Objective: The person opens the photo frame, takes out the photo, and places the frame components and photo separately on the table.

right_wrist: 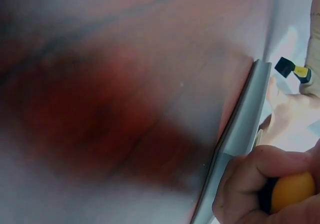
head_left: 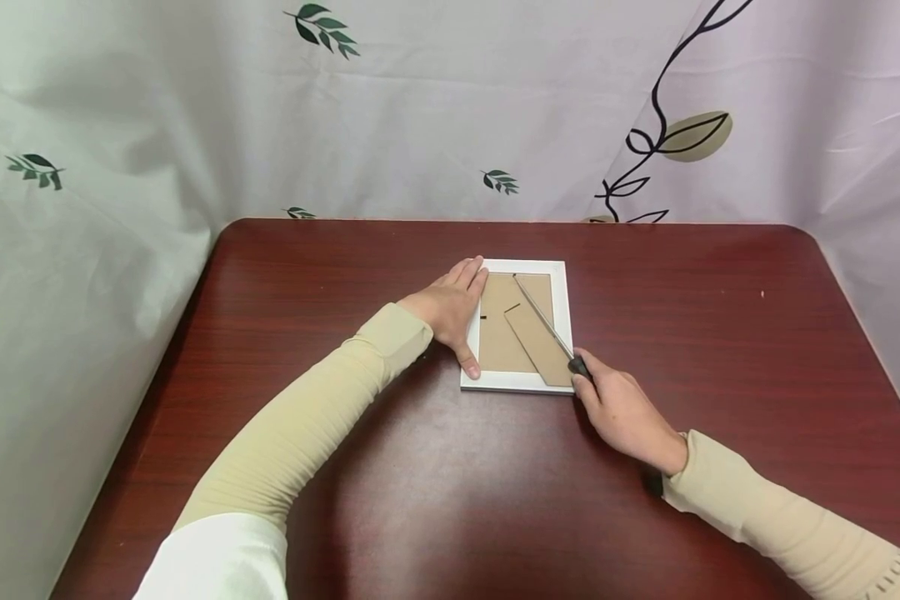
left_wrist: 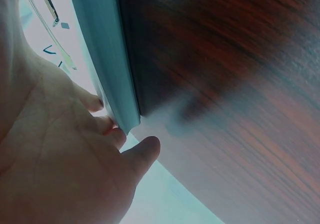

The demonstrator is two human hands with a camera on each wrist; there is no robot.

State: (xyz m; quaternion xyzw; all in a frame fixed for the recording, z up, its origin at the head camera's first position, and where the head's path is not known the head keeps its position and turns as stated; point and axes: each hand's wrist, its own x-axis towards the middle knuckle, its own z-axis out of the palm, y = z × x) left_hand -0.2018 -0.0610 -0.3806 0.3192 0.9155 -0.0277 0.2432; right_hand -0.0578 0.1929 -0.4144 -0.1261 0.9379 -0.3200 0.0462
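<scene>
Fingers [head_left: 470,271] of the left hand [head_left: 450,312] are lying straight along the left edge of a white rectangular picture frame [head_left: 517,381], which is resting back-up midway across the glossy dark-red wood-grained worktop [head_left: 390,267], while the right hand [head_left: 624,408] is gripping a thin metal-shafted screwdriver [head_left: 544,319] whose tip is pointing at the top edge of the brown backing board [head_left: 498,342]. Prying here is likely calling for a firm left press and a low, gentle lift, sparing the slanting brown stand leg [head_left: 543,354]. The worktop is extending well past both frame sides, giving the screwdriver room to swing.
</scene>
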